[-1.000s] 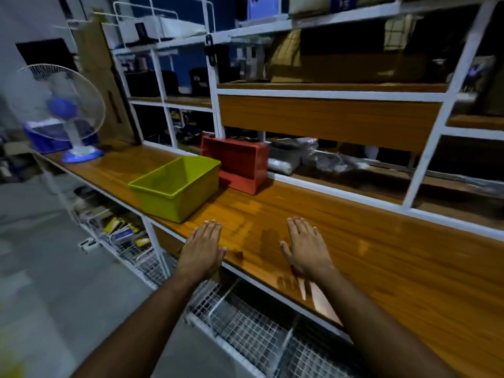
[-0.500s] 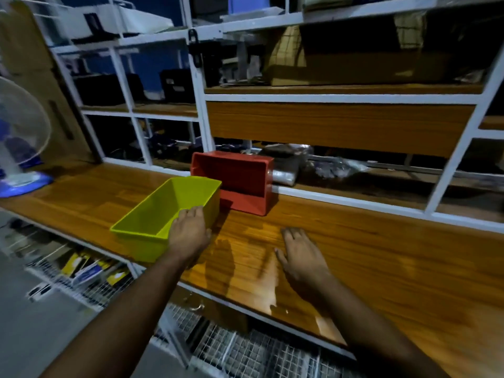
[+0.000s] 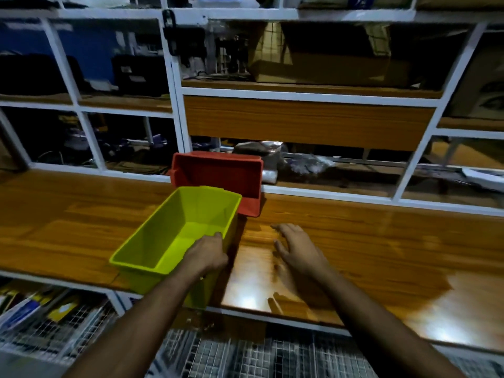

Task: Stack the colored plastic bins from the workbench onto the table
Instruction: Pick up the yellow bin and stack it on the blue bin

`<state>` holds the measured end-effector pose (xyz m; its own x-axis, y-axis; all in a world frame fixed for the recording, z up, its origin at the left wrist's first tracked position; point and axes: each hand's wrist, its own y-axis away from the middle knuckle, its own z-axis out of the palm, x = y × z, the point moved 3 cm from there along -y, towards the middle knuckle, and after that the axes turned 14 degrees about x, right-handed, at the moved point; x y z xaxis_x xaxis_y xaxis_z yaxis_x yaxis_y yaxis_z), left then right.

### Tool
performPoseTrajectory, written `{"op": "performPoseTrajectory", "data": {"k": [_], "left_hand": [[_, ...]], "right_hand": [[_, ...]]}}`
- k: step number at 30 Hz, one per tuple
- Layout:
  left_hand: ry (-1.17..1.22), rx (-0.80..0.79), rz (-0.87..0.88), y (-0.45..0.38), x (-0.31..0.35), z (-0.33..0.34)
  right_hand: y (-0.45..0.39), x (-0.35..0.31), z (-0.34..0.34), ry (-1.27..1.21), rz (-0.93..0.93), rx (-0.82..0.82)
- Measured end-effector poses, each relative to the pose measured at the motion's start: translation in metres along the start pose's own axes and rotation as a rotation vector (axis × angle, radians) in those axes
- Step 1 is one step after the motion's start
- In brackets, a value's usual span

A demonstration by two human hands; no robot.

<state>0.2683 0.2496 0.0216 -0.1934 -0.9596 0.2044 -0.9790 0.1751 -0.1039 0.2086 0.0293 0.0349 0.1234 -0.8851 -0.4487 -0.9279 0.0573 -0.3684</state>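
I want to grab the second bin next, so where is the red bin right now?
In the head view the red bin sits on the workbench against the shelf frame, directly behind the yellow-green bin held by the left hand.

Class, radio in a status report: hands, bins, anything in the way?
Left hand gripping green bin at its near right rim. Right hand open, over the workbench. Red bin behind, on its side. Nothing blocking.

The left hand [image 3: 208,255] covers the near right corner of the yellow-green bin [image 3: 174,236], which hides the red bin's [image 3: 218,173] lower left front, while the right hand [image 3: 296,248] is motion-blurred and both forearms run off the bottom edge.
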Motion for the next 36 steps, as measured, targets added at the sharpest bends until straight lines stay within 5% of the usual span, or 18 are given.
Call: {"op": "performPoseTrajectory", "data": {"k": [5,10,15,19,23,28,30,33,36], "left_hand": [[0.015,-0.105,0.232,0.034,0.048,0.006],[0.048,-0.251,0.428,0.053,0.085,0.002],[-0.05,-0.317,0.523,0.049,0.1,-0.003],[-0.094,-0.232,0.519,0.034,0.096,-0.001],[-0.088,0.144,0.506,0.037,0.103,-0.005],[0.153,0.508,0.367,0.054,0.118,0.003],[0.365,0.415,0.206,0.055,0.124,0.013],[0.76,0.054,-0.15,0.053,0.13,0.028],[0.843,0.025,-0.249,0.05,0.131,0.038]], "right_hand": [[-0.008,0.002,-0.02,0.103,-0.108,-0.016],[0.004,0.028,-0.031,0.417,-0.255,-0.223],[0.013,0.05,-0.047,0.548,-0.393,-0.102],[0.021,0.063,-0.057,0.475,-0.408,-0.094],[0.031,0.067,-0.061,0.455,-0.354,-0.041],[0.041,0.05,-0.049,0.438,-0.296,-0.048],[0.047,0.043,-0.042,0.403,-0.242,-0.067],[0.053,0.034,-0.033,0.265,-0.139,-0.107],[0.059,0.028,-0.031,0.09,-0.121,-0.224]]}}
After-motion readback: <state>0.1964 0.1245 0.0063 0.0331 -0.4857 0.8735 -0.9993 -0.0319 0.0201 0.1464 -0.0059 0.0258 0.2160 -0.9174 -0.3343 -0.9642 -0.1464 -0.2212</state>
